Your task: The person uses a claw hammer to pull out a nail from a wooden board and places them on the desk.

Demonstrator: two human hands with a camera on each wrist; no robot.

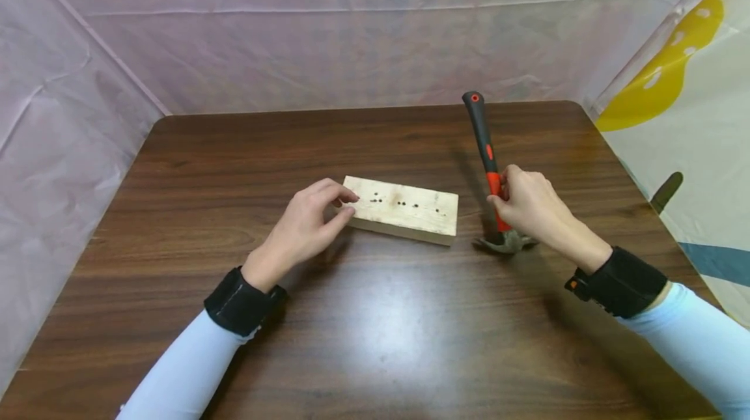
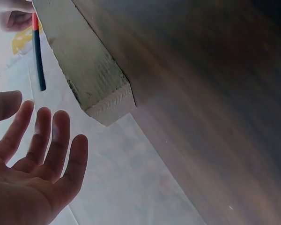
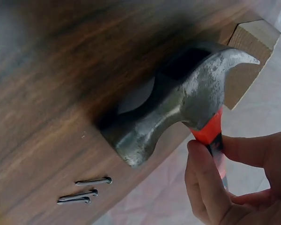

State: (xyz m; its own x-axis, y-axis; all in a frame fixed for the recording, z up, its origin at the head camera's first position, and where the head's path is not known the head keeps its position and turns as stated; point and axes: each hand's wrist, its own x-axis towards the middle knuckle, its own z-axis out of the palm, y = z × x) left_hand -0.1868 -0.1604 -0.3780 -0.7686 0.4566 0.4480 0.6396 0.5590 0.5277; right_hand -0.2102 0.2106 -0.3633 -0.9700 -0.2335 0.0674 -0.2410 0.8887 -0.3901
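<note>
My right hand [image 1: 530, 205] pinches a claw hammer [image 1: 482, 140] by the red part of its handle, just above the head. The black end of the handle points up and away, while the steel head [image 3: 178, 108] hangs low, close over the table. A pale wooden block [image 1: 404, 208] with a row of dark holes along its top lies left of the hammer. At the block's left end is my left hand [image 1: 310, 218], fingers loosely bent; the left wrist view shows these fingers [image 2: 61, 129] apart from the block, with nothing between them.
Three nails [image 3: 86, 193] lie on the brown wooden table [image 1: 234, 166] beyond the hammer's striking face, seen in the right wrist view. Pale sheeting [image 1: 351, 55] hangs behind the table's far edge and along the left. A patterned cloth [image 1: 703, 146] is on the right.
</note>
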